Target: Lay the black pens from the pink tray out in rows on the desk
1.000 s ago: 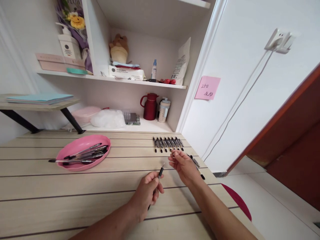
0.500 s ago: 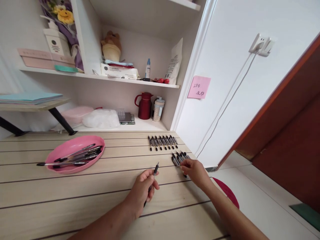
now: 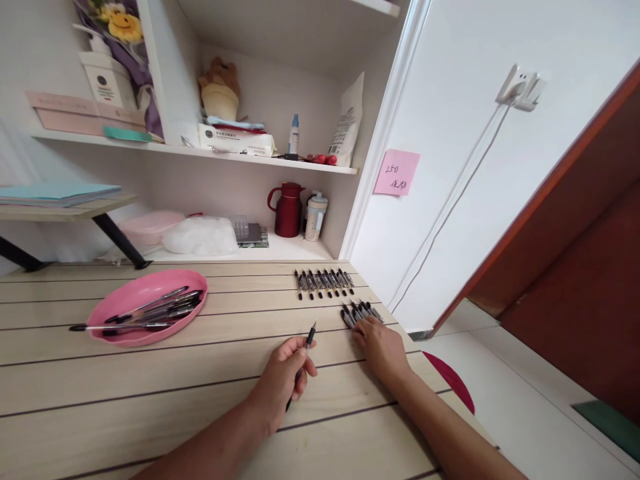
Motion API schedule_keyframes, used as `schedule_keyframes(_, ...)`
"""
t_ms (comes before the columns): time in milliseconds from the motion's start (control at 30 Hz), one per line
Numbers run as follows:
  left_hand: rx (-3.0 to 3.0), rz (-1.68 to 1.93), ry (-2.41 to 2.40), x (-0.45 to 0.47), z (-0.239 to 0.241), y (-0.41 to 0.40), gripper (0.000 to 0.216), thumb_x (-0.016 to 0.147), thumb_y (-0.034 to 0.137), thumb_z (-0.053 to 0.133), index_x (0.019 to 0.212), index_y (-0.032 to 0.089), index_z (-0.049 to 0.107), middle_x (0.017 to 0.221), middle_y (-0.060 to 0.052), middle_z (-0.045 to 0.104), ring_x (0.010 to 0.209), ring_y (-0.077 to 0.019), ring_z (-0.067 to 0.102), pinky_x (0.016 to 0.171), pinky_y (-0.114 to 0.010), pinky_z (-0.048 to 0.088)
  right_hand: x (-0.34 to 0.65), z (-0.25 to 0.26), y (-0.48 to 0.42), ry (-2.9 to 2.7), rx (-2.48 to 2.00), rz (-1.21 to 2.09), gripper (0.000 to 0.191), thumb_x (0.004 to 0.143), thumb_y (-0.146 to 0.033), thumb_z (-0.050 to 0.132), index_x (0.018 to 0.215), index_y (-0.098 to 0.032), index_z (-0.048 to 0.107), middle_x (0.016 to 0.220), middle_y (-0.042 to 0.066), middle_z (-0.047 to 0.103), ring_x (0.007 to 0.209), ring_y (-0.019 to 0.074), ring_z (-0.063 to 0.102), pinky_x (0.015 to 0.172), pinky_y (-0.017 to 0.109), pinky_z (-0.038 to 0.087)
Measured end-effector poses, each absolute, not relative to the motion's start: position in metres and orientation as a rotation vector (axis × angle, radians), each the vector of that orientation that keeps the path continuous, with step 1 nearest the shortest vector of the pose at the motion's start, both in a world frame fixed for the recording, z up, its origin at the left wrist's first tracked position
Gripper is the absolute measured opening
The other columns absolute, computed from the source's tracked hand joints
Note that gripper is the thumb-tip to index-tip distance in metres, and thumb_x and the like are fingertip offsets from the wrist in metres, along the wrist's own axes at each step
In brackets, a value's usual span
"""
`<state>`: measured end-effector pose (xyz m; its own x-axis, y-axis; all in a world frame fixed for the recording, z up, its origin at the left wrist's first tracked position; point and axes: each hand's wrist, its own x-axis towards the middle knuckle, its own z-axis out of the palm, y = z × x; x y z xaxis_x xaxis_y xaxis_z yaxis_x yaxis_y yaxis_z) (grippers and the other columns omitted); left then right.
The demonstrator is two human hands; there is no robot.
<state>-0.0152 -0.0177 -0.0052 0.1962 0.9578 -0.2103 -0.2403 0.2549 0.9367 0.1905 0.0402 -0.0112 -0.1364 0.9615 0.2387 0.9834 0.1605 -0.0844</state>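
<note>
Left hand: clenched round 1 pen, barrel held between thumb and fingers. Pen is slanted, bare tip up and pointing away from the person, dark rear end poking out below the fist. Hand is over the middle of the table, apart from the right.

Right hand: palm down, low at the table's right side, fingers at the near end of a group of pens. Fingertips hidden, so can't tell if it's pinching a pen or has let go. Group lies side by side, far ends showing past the fingers.

Row of pens: just beyond the group and a bit left of it, laid neatly side by side, black bits at the near ends.

Bowl: pink, oval, left side of table, well apart from both hands. Loose heap of pens inside; 1 lies across the rim, black end sticking out to the left.

Behind: red jug with pale bottle just beside it on the lower shelf. Toy, wipes, spray and bag on the shelf above. Pink note on the wall reads "250" plus handwriting.
</note>
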Motion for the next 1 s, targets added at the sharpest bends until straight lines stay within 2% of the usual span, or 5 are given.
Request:
schedule_keyframes(233, 0.908, 1.038, 1.01, -0.015, -0.008, -0.018, 0.027, 0.073, 0.032, 0.046, 0.096, 0.017, 0.052, 0.065, 0.002, 0.053, 0.037, -0.0029, 0.039, 0.034, -0.016, 0.024, 0.199, -0.012, 0.037, -2.094, -1.855, -0.144, 0.014, 0.08, -0.031, 0.046, 0.077, -0.023, 0.058, 0.081, 0.0, 0.058, 0.066, 0.0128, 0.053, 0.053, 0.024, 0.028)
schedule_keyframes(367, 0.846, 1.088, 1.037, -0.013, -0.005, -0.019, 0.024, 0.069, 0.029, 0.053, 0.091, 0.018, 0.053, 0.076, 0.001, 0.049, 0.051, -0.0057, 0.049, 0.039, -0.016, 0.035, 0.212, -0.005, 0.036, -1.899, -1.907, -0.044, 0.019, 0.078, -0.033, 0.045, 0.073, -0.023, 0.06, 0.075, 0.0, 0.058, 0.065, 0.0128, 0.052, 0.052, 0.023, 0.027)
schedule_keyframes(500, 0.831, 1.138, 1.069, -0.01, 0.001, -0.016, 0.019, 0.066, 0.025, 0.058, 0.083, 0.017, 0.055, 0.082, -0.001, 0.05, 0.066, -0.0094, 0.052, 0.052, -0.02, 0.044, 0.224, 0.001, 0.039, -1.719, -1.974, 0.057, 0.022, 0.075, -0.038, 0.046, 0.071, -0.023, 0.061, 0.072, 0.0, 0.06, 0.063, 0.0142, 0.052, 0.05, 0.023, 0.027)
schedule_keyframes(700, 1.098, 0.967, 1.348, 0.008, 0.012, 0.011, 0.016, 0.067, 0.021, 0.054, 0.08, 0.014, 0.058, 0.064, 0.0, 0.054, 0.052, -0.0067, 0.048, 0.046, -0.017, 0.039, 0.225, 0.0, 0.04, -1.708, -1.917, 0.132, 0.022, 0.074, -0.037, 0.046, 0.068, -0.023, 0.061, 0.07, 0.0, 0.06, 0.063, 0.0146, 0.052, 0.051, 0.023, 0.027)
schedule_keyframes(1000, 1.279, 0.762, 1.629, 0.063, 0.002, 0.082, 0.021, 0.062, 0.016, 0.059, 0.083, 0.012, 0.057, 0.058, -0.005, 0.062, 0.045, -0.0117, 0.055, 0.041, -0.02, 0.043, 0.226, 0.003, 0.038, -1.7, -1.887, 0.094, 0.02, 0.075, -0.034, 0.045, 0.069, -0.023, 0.06, 0.071, 0.0, 0.059, 0.065, 0.0139, 0.052, 0.054, 0.023, 0.028)
